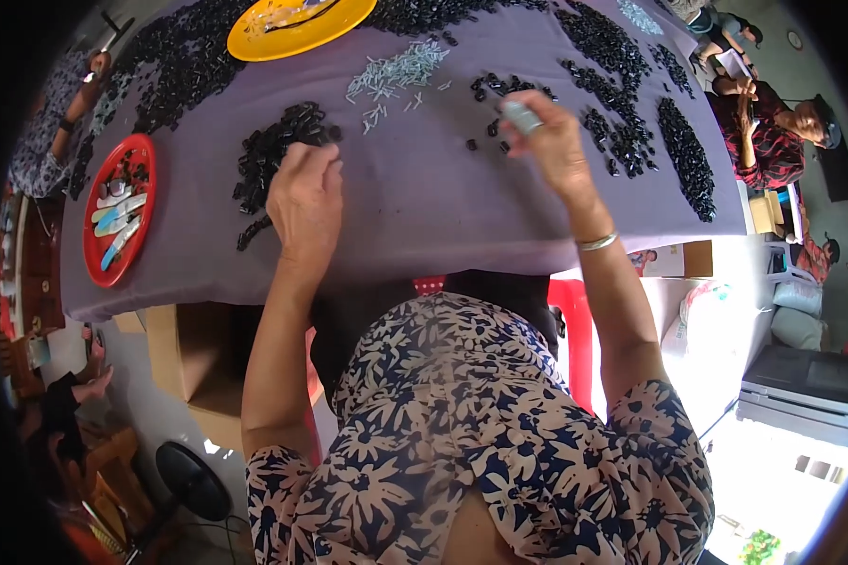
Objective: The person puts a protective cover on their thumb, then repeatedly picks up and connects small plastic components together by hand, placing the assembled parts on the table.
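Note:
My left hand is at the near right edge of a heap of small black plastic pieces. Its fingers are curled together, and what they pinch is too small to name. My right hand hovers over a few scattered black pieces, its fingers closed. A pale grey-green covering or object shows at its fingertips; I cannot tell which. Between the hands, farther off, lies a loose pile of thin pale, clear-looking sticks.
A red oval tray with knife-like tools stands at the left of the purple-grey tablecloth. A yellow plate is at the far side. More black piles lie right. People sit at both sides of the table.

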Motion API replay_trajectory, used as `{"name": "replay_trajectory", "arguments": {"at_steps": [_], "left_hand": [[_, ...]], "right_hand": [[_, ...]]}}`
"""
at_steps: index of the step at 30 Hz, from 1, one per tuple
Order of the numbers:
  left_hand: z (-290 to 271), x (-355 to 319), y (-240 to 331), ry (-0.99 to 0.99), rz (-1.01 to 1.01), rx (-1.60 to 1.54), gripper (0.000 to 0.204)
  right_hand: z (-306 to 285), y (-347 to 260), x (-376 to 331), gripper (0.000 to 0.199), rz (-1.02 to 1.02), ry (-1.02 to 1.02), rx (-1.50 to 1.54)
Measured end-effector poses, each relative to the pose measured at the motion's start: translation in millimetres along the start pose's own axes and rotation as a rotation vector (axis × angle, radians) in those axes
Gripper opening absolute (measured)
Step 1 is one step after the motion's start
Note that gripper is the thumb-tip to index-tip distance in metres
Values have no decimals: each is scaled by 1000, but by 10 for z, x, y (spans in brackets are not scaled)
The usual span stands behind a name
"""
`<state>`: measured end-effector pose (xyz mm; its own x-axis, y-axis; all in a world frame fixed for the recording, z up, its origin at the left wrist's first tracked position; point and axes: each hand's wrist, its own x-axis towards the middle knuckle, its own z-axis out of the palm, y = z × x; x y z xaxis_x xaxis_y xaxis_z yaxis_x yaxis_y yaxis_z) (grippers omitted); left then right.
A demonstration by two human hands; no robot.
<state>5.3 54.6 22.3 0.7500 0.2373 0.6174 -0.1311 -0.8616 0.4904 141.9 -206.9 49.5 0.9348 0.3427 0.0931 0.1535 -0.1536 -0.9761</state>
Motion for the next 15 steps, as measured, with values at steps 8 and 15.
{"name": "replay_trajectory", "arguments": {"at_steps": [8,15], "left_hand": [[61,-6,42,58,-96,-34,29],[155,-55,1,15,74,18,19]], "right_hand": [[-73,170,-20,9,-300,-99,-465],[220,48,-19,17,-462,-161,-779]]}}
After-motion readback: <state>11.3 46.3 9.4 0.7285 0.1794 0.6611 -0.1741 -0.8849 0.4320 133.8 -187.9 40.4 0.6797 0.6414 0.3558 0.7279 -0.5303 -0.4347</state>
